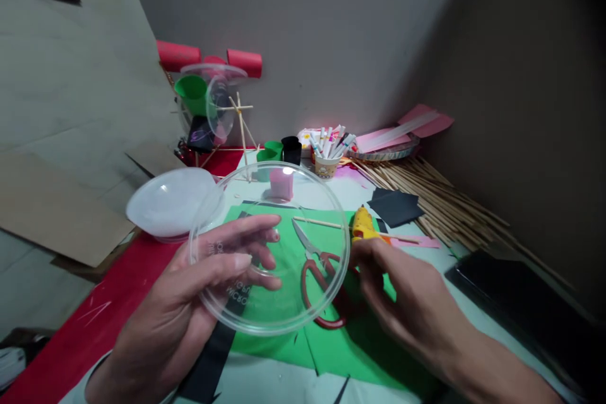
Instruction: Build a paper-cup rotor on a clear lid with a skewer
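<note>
My left hand (189, 297) holds a clear round plastic lid (303, 202) up over the table, fingers spread across its underside. At the lid's right rim my right hand (402, 297) pinches the edge with its fingertips. Seen through the lid, red-handled scissors (317, 265) lie on green paper (341, 341). A yellow glue gun (363, 225) rests just beyond my right fingers. A thin wooden stick (317, 221) lies across the green paper.
A white plastic bowl (165, 202) sits left of the lid. A pink cup (281, 183), green and black cups (279, 150) and a cup of markers (327, 151) stand behind. Wooden sticks (440, 202) lie at the right wall, black paper (395, 207) beside them. A stick-and-cup model (213, 107) stands at the back left.
</note>
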A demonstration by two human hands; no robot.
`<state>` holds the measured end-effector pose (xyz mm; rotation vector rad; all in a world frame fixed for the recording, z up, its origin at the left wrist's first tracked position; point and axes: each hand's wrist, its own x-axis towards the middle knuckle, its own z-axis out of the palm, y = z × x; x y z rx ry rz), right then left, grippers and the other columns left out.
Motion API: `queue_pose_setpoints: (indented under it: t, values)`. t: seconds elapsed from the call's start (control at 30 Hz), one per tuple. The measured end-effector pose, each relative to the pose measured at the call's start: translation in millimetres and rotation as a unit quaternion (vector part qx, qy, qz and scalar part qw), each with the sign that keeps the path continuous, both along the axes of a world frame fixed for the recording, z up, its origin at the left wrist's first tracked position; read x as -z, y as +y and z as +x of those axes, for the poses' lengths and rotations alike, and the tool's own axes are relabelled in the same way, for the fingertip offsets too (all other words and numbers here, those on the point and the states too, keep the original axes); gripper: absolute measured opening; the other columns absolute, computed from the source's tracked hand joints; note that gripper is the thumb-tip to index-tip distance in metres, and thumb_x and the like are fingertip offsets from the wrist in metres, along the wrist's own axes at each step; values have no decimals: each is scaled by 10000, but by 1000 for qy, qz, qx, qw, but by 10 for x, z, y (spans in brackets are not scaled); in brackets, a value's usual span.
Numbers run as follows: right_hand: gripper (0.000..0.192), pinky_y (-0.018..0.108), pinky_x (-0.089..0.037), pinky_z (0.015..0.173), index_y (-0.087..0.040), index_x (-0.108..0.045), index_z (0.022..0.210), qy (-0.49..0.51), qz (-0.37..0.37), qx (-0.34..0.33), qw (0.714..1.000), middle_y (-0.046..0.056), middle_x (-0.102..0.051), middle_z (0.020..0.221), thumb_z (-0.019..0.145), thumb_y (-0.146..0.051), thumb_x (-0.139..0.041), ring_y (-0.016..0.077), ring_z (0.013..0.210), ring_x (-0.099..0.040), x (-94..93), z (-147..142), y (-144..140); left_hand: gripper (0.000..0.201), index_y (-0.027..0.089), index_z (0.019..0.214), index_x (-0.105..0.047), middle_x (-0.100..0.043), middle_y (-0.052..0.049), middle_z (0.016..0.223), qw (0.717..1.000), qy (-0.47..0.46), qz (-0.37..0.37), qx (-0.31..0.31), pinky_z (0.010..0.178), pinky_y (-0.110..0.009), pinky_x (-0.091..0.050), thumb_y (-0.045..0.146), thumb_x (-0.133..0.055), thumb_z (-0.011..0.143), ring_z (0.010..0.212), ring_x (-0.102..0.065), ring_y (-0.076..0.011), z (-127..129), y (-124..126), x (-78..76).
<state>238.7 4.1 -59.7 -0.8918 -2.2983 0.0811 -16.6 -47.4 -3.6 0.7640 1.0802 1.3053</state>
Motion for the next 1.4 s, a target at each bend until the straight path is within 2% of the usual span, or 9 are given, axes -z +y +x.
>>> queue_pose_setpoints:
  t: [0.17, 0.27, 0.43, 0.57, 0.77, 0.9, 1.0, 1.13, 1.4]
  values:
    - [134, 345, -544, 646, -197, -584, 1063, -142, 10, -13, 990, 90, -674, 883, 993, -265, -492, 254, 772, -675, 244, -109, -50, 291, 203, 1028, -855, -773, -64, 925, 1000, -17, 12, -15, 656, -204, -640, 159, -753, 759, 738, -691, -166, 44, -24, -35]
    - [157, 341, -555, 677, -209, -592, 1075, -129, -24, -25, 991, 90, -671, 892, 957, -192, -490, 242, 768, -659, 275, -150, -77, 307, 209, 1028, -853, -762, -54, 911, 999, -18, 5, -38, 641, -188, -628, 143, -739, 751, 715, -676, -153, 76, -43, -50]
    - [257, 343, -585, 711, -199, -560, 1115, -123, -86, -31, 988, 107, -679, 964, 899, -87, -479, 243, 819, -675, 151, -75, -146, 376, 261, 1144, -823, -749, -43, 965, 998, 9, 59, 3, 684, -199, -632, 177, -786, 779, 754, -682, -152, 12, -5, -33]
    - [196, 273, -557, 594, -221, -517, 1036, -137, -107, -18, 985, 77, -658, 920, 927, -75, -444, 205, 767, -684, 184, -54, -192, 373, 261, 1135, -825, -753, -41, 956, 995, 13, 96, -26, 683, -186, -625, 166, -784, 777, 762, -687, -149, -54, 17, -59]
    - [327, 210, -581, 577, -248, -451, 1210, -76, -81, -7, 994, 29, -692, 891, 919, -99, -460, 155, 676, -721, 371, 30, -57, 354, 234, 1087, -835, -761, -48, 932, 980, 36, 158, -119, 665, -159, -598, 164, -791, 742, 763, -680, -138, -188, 6, -168]
    - [486, 190, -619, 699, -249, -365, 1459, 30, -55, 37, 997, 87, -728, 1113, 986, -214, -470, 175, 852, -777, 248, 144, 23, 372, 212, 1078, -829, -760, -55, 937, 969, 28, 169, -178, 662, -149, -584, 145, -776, 715, 766, -658, -129, -241, 15, -180]
    - [524, 191, -614, 688, -283, -377, 1523, 68, -29, 45, 996, 78, -714, 1133, 1018, -308, -512, 185, 855, -767, 48, 142, -97, 401, 208, 1085, -820, -750, -47, 904, 980, 10, 144, -134, 650, -179, -590, 131, -769, 695, 745, -656, -142, -182, 7, -133]
    - [522, 280, -626, 724, -243, -424, 1506, 5, 24, -46, 999, 131, -698, 1173, 995, -241, -533, 256, 999, -731, -161, 51, -264, 429, 229, 1165, -792, -741, -43, 941, 996, -15, 79, -30, 681, -200, -586, 124, -741, 751, 780, -655, -152, -28, -29, -63]
    - [375, 291, -559, 621, -99, -514, 1355, -66, 152, -20, 986, 162, -695, 1003, 994, -202, -502, 229, 817, -688, -162, 24, -216, 413, 277, 1192, -781, -748, -47, 997, 999, 23, 42, 11, 732, -225, -593, 170, -754, 794, 833, -670, -174, 62, -62, -39]
